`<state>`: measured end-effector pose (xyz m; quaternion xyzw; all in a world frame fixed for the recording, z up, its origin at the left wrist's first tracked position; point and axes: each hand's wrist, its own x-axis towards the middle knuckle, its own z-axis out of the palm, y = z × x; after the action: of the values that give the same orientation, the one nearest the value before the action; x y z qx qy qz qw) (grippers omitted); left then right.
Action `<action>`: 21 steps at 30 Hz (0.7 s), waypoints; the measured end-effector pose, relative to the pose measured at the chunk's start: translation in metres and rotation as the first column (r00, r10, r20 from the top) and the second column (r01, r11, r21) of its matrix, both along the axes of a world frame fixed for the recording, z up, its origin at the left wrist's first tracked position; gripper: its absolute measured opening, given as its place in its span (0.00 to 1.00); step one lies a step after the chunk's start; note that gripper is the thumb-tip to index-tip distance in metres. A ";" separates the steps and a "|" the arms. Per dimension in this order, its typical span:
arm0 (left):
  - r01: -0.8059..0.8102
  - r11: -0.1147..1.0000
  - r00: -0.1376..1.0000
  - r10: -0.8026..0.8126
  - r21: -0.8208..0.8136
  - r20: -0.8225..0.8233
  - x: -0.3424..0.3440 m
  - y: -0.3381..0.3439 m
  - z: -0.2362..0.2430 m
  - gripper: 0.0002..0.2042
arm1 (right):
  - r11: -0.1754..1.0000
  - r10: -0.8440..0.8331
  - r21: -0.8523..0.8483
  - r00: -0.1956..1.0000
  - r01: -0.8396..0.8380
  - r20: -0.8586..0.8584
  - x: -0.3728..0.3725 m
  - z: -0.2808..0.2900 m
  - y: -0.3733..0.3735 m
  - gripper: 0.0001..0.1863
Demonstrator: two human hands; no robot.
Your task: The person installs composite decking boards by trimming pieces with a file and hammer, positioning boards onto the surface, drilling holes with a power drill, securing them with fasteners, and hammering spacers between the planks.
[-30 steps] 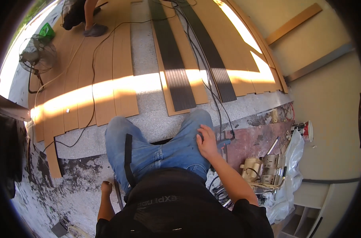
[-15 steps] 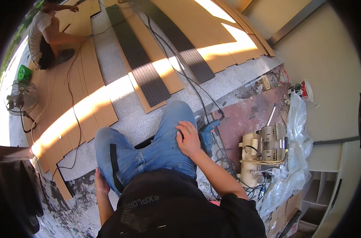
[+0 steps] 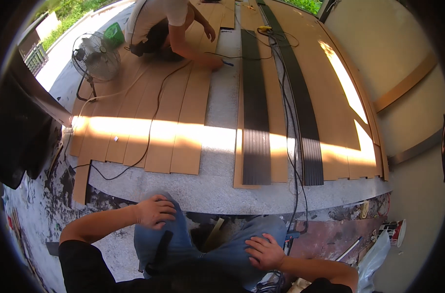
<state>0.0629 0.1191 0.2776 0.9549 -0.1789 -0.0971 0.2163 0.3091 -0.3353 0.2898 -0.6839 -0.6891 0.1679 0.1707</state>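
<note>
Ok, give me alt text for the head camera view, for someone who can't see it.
Left hand and right hand rest open on the wearer's jeans-clad knees. Ahead, tan boards and dark ribbed strips lie on concrete; another person crouches near a fan.

- Left hand (image 3: 154,211) rests on left knee (image 3: 166,234) at 7 o'clock; right hand (image 3: 265,251) on right knee (image 3: 261,232) at 5.
- Floor boards (image 3: 173,122) lie ahead at 11, ribbed strips (image 3: 255,112) at 12 to 1.
- Cable (image 3: 149,141) runs across the boards.
- Fan (image 3: 95,59) stands at 10, left of the boards.
- Another person (image 3: 168,24) crouches on the boards at 11, behind the fan.
- Cup (image 3: 397,233) sits at 4, near the wall (image 3: 418,58).
</note>
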 end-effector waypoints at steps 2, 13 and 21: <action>0.091 0.994 0.995 -0.094 -0.066 -0.037 -0.001 -0.005 -0.003 0.17 | 0.999 0.040 0.016 0.997 -0.039 -0.062 -0.014 0.003 -0.005 0.14; 0.105 0.872 0.938 -0.247 -0.479 -0.243 0.006 -0.063 0.129 0.13 | 0.996 0.079 0.075 0.882 -0.050 -0.465 -0.011 0.154 -0.020 0.12; 0.013 0.999 0.610 0.030 0.047 -0.792 0.030 -0.177 0.246 0.18 | 0.942 -0.240 -0.331 0.806 0.059 -0.541 -0.047 0.254 -0.066 0.13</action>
<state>0.0933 -0.0579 0.5231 0.8196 -0.0582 -0.5119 0.2504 0.2621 -0.4008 0.5440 -0.6717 -0.5154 0.4537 0.2780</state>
